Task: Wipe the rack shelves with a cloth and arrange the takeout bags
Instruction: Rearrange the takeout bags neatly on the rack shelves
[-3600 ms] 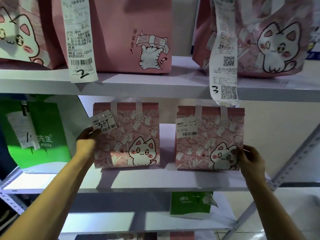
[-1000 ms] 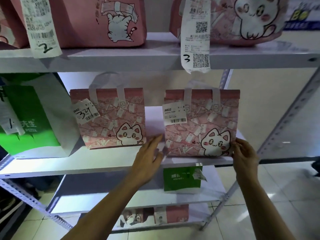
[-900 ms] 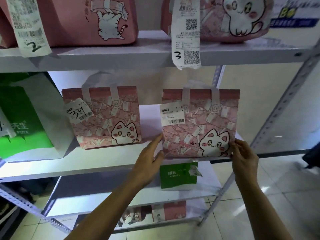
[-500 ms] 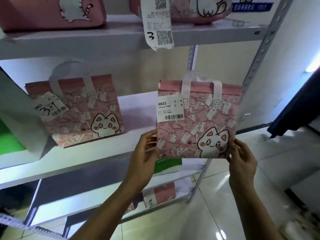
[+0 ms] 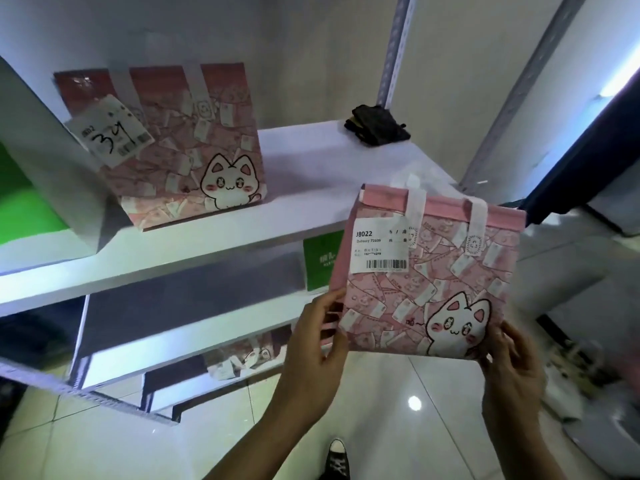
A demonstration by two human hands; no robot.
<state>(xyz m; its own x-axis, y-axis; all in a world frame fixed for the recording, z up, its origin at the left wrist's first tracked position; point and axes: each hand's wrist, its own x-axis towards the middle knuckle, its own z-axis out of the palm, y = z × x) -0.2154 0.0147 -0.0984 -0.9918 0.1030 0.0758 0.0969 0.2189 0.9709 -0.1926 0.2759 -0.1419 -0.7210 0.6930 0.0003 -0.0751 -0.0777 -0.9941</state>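
You had lifted the pink cat bag (image 5: 429, 271) clear of the middle shelf (image 5: 304, 199); a moment earlier it stood there beside its twin (image 5: 180, 147). Your left hand (image 5: 317, 344) gripped its lower left edge and your right hand (image 5: 512, 362) its lower right corner, holding it upright in the air, in front of the rack. That bared the shelf's right end for wiping. A dark bundle (image 5: 377, 124) lay at the back, possibly the cloth. The bag looked flat-fronted and stiff, with white handles and a barcode label.
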